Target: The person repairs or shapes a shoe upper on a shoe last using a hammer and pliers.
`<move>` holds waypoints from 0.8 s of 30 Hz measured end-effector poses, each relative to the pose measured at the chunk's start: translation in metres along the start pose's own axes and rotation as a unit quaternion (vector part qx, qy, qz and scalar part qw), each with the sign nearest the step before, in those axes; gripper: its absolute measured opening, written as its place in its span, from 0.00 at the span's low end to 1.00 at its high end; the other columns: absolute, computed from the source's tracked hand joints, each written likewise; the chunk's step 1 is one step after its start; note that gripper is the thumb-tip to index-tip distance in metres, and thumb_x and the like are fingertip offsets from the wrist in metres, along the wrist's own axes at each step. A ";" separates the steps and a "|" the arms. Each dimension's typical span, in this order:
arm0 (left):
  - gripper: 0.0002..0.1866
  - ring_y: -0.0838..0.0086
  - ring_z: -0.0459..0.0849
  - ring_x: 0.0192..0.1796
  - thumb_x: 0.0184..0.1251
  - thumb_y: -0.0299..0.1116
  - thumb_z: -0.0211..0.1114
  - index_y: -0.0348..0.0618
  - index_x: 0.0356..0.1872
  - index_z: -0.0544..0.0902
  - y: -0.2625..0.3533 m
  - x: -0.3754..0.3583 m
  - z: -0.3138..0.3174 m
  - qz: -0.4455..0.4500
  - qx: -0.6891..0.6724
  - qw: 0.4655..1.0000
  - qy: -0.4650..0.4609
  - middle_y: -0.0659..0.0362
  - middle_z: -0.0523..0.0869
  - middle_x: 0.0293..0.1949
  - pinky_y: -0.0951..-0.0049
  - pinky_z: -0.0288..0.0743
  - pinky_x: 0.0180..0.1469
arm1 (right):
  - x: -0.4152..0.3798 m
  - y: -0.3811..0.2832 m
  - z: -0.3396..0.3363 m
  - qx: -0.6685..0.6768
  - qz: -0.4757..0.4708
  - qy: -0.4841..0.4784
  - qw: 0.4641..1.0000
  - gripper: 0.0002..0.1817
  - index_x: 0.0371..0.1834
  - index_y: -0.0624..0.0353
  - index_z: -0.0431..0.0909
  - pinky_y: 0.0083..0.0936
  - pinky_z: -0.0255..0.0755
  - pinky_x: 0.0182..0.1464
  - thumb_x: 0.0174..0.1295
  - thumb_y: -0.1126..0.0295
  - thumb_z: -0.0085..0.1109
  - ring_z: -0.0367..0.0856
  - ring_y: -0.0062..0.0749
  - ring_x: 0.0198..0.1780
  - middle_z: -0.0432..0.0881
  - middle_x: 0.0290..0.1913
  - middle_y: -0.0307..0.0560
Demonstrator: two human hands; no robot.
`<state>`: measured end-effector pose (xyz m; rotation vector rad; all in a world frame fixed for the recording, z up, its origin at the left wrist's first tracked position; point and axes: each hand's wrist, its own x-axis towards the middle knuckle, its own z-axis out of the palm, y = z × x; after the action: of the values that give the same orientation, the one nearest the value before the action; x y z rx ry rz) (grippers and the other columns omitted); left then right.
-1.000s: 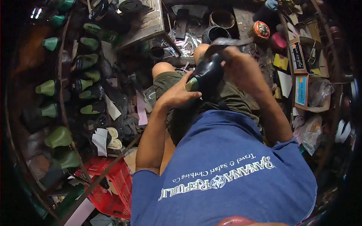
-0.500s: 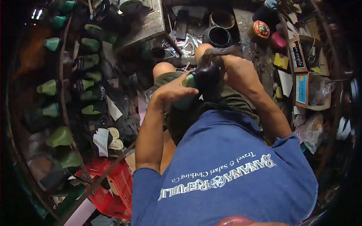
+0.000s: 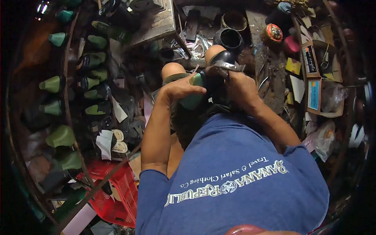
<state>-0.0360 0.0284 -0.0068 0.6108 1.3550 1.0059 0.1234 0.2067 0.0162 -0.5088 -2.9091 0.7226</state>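
A black shoe [image 3: 222,58] with a glossy toe lies across my lap, its toe pointing away from me. The green shoe last [image 3: 192,101] inside it shows at the heel end. My left hand [image 3: 181,89] is closed around this end, thumb across the green last. On the other side, my right hand [image 3: 242,87] is closed on a crumpled greyish cloth [image 3: 227,65], which lies over the shoe just behind its toe. The fingers of my right hand are partly hidden by the cloth.
On the left, racks hold several green shoe lasts [image 3: 50,84]. A red plastic crate [image 3: 127,184] sits below them. Ahead are a wooden table [image 3: 154,29] and a dark round pot [image 3: 228,39]. Open cardboard boxes [image 3: 328,105] and a plastic bag [image 3: 326,139] stand at right.
My right hand has moved slightly down and toward me, and the cloth now lies lower across the shoe. The glossy toe has come into view beyond it. My left hand keeps its hold.
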 end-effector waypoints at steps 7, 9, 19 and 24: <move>0.29 0.77 0.78 0.49 0.61 0.41 0.70 0.39 0.61 0.72 0.018 -0.008 0.004 -0.035 -0.004 0.999 0.015 0.61 0.81 0.48 0.75 0.72 0.54 | -0.007 0.001 -0.019 0.009 -0.017 0.033 0.999 0.08 0.41 0.56 0.76 0.44 0.78 0.32 0.60 0.67 0.56 0.84 0.51 0.34 0.82 0.36 0.57; 0.28 0.76 0.80 0.47 0.61 0.42 0.70 0.40 0.59 0.73 0.023 -0.010 0.007 -0.036 -0.028 0.999 0.013 0.60 0.82 0.47 0.74 0.74 0.52 | -0.007 -0.002 0.001 0.020 -0.065 0.061 0.996 0.09 0.43 0.56 0.74 0.43 0.78 0.32 0.61 0.70 0.55 0.84 0.51 0.34 0.82 0.36 0.55; 0.20 0.71 0.86 0.38 0.63 0.40 0.69 0.41 0.51 0.77 0.028 -0.010 0.026 -0.106 -0.276 0.955 0.031 0.60 0.84 0.41 0.69 0.82 0.42 | -0.016 0.007 -0.010 0.007 0.060 -0.037 0.998 0.13 0.48 0.50 0.78 0.44 0.78 0.37 0.60 0.66 0.60 0.85 0.51 0.36 0.84 0.36 0.51; 0.17 0.73 0.85 0.33 0.63 0.43 0.68 0.42 0.44 0.79 0.023 -0.016 0.036 -0.089 -0.244 0.963 0.074 0.59 0.85 0.34 0.70 0.81 0.36 | -0.018 0.003 -0.040 0.020 0.004 -0.006 1.000 0.11 0.45 0.47 0.80 0.46 0.78 0.32 0.60 0.64 0.60 0.84 0.50 0.33 0.83 0.33 0.52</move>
<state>-0.0054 0.0324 0.0265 0.0433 1.2011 1.2001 0.1479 0.2207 0.0492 -0.5142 -2.8997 0.7857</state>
